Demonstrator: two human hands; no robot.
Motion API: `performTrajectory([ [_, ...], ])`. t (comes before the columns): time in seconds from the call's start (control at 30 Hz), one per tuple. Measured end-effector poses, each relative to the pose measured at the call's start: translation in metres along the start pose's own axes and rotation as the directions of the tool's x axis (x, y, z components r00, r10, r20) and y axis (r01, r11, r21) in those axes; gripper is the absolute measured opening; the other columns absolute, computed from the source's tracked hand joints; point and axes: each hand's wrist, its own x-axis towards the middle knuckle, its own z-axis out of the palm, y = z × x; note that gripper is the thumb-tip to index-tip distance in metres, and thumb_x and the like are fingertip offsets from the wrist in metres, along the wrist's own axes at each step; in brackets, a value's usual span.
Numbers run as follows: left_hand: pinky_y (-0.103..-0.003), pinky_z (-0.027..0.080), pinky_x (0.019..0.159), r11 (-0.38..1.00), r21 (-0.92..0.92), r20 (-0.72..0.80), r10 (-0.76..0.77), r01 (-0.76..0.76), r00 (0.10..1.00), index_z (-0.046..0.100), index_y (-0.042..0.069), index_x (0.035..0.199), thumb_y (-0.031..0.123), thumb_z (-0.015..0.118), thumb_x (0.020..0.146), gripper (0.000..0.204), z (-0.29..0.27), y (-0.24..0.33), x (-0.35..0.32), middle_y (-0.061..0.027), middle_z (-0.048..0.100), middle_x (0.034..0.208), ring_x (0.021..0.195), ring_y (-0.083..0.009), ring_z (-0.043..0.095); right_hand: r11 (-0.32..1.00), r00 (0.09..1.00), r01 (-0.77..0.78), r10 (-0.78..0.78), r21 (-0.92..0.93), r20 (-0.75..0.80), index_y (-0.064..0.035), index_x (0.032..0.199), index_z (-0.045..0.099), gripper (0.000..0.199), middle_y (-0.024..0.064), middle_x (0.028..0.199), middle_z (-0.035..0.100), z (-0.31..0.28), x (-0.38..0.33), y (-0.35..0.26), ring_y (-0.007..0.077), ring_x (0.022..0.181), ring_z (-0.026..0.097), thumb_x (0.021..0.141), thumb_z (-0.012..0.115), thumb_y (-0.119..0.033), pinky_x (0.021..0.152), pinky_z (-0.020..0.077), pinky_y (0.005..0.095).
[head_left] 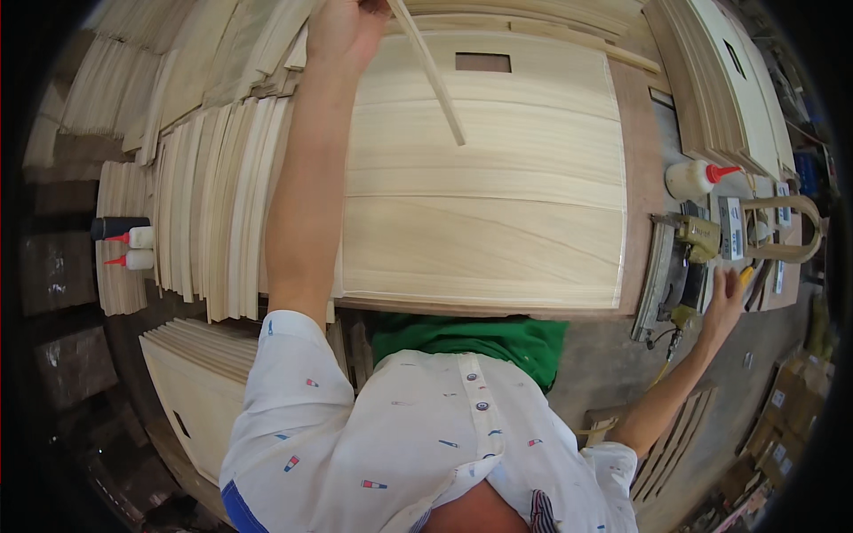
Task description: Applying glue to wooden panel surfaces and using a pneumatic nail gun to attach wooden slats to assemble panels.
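Observation:
My left hand [348, 34] reaches to the far edge of the view and is closed on a thin wooden strip [431, 78]; its fingertips are partly cut off. The strip slants down over a pale wooden panel [480, 240] with a rectangular slot near its far edge. Out at the right, my right hand [725, 300] is closed around a small yellow tool [745, 276], whose exact kind I cannot make out. Beside that hand lies a nail gun [697, 240] with a long metal magazine and a yellow hose.
White glue bottles with red tips stand at the right [689, 180] and left [139, 258]. Stacked wooden slats [218, 209] line the left side. More slotted panels [737, 80] rise at the far right. A curved wooden handle [810, 226] sits near the right edge.

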Motion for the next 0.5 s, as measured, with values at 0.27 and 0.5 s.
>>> performTrajectory([
  [0.27,-0.033,0.05,0.066,0.982,0.182,-0.302,0.008,0.05,0.953,0.062,0.004,0.093,0.018,0.073,0.084,0.02,0.01,-0.047,-0.053,-0.0027,0.06,0.079,0.068,-0.0165,0.057,0.68,0.693,0.719,-0.716,0.14,-0.082,-0.0018,0.127,0.053,0.056,0.0145,0.121,0.058,0.093,-0.082,-0.189,0.031,0.115,0.053,0.076,0.076,-0.006,0.097,0.0427,0.0392],
  [0.5,-0.028,0.049,0.061,0.977,0.167,-0.453,-0.045,0.134,0.89,0.051,0.001,0.096,0.017,0.076,0.082,0.033,0.044,-0.111,-0.083,-0.0068,0.061,0.087,0.075,-0.0127,0.058,0.387,0.386,0.921,-0.922,-0.05,-0.028,-0.0002,0.124,0.052,0.059,0.0147,0.118,0.054,0.172,-0.062,-0.25,0.0346,0.115,0.049,0.07,0.073,-0.004,0.096,0.0409,0.0428],
])
